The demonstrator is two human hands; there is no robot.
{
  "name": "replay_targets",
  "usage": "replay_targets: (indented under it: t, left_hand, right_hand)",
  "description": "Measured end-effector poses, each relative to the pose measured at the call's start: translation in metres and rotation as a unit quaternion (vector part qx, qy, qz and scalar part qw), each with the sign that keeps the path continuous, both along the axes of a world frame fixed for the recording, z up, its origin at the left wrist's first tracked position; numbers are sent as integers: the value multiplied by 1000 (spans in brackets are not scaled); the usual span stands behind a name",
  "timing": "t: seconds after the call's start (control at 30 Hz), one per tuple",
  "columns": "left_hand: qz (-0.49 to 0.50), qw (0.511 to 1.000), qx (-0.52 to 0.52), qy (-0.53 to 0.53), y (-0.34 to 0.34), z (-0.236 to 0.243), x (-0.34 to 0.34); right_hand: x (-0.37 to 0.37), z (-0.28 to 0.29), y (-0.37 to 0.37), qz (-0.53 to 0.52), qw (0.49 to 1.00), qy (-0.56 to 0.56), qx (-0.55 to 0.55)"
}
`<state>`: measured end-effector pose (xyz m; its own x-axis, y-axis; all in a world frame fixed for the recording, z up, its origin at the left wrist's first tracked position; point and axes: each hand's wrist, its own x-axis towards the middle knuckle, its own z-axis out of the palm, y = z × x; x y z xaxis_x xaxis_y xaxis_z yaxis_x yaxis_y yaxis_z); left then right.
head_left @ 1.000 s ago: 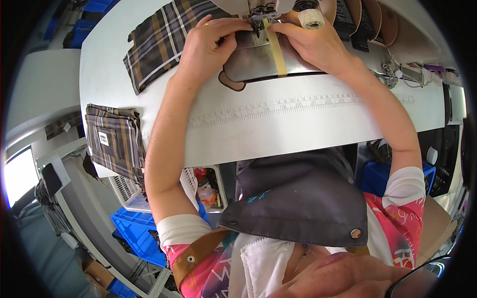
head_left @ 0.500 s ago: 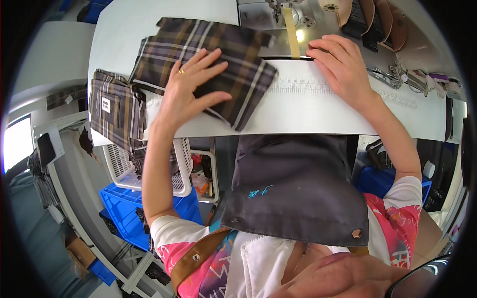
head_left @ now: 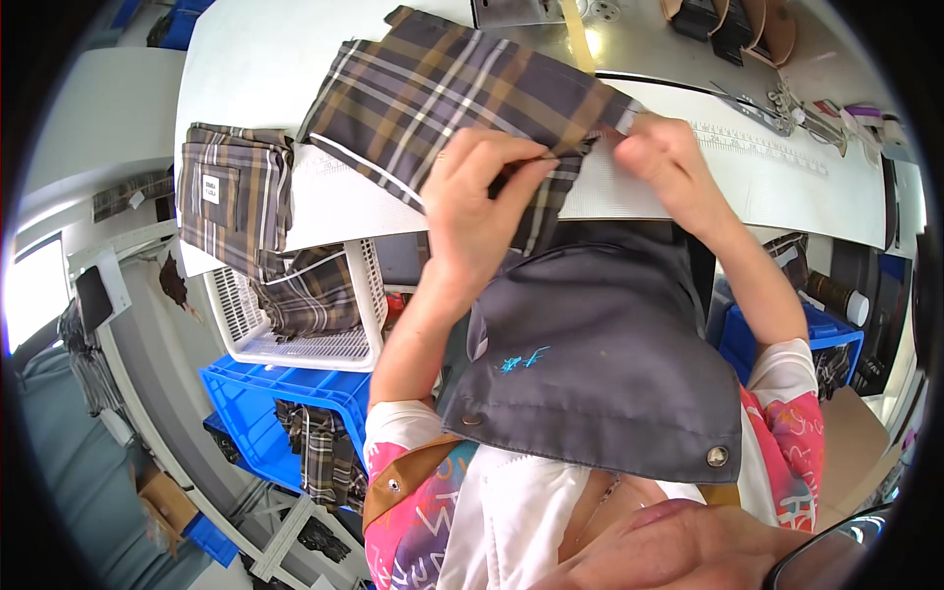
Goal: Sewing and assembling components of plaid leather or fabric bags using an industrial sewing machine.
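Note:
A brown, black and white plaid fabric piece lies slanted across the white tabletop, its lower end hanging toward the table's front edge. My left hand is closed in a pinch on the fabric's near edge, thumb and forefinger together. At the fabric's right corner my right hand is closed, its fingers curled against the cloth and slightly blurred; the corner is partly hidden by them. To the left rests a folded stack of plaid pieces, the top one with a patch pocket and a small white label.
A clear ruler lies along the table's right side, near metal scissors. The sewing machine bed, with a yellow strip, is at the back. Below the left edge stand a white basket with plaid cloth and a blue crate.
My left hand went from lying flat on the fabric to pinching its near edge. The right hand moved down from the machine bed to the fabric's corner. The fabric shifted right.

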<state>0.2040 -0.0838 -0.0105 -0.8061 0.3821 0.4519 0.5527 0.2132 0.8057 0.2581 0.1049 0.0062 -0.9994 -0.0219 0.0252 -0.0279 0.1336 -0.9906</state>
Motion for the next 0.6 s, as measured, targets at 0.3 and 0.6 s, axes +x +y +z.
replay_targets:
  t: [0.3,0.6]
  left_hand:
    - [4,999,-26,-22,17,-9,9]
    - [33,997,-71,19,22,-6,8]
  right_hand:
    - [-5,-7,-4,-52,993,-67,-86]
    - [-10,-10,9,-5,992,-96,-77]
